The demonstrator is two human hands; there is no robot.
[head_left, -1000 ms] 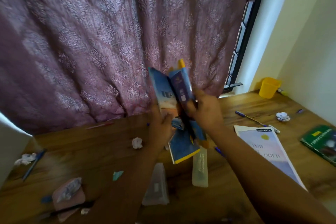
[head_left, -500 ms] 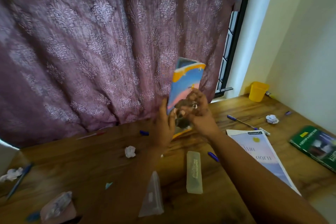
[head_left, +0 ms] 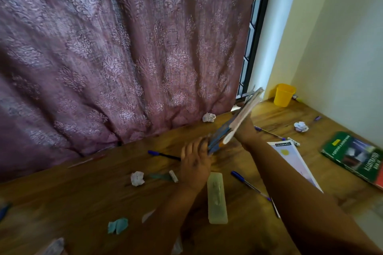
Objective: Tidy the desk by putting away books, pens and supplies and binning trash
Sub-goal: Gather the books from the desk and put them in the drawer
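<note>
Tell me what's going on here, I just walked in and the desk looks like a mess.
A person is tidying a wooden desk. Both hands hold a thin stack of books tilted up off the desk: the left hand at its lower end, the right hand behind it. Blue pens, crumpled paper balls, a clear pencil case, a notebook and a green book lie around; a yellow cup stands in the corner.

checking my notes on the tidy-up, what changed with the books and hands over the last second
The books, held upright and facing the camera before, are now tipped edge-on, leaning right toward the yellow cup. The left hand holds their lower end; the right hand, mostly hidden behind them, keeps its hold too. The clear case, green book and pens stayed on the desk.
</note>
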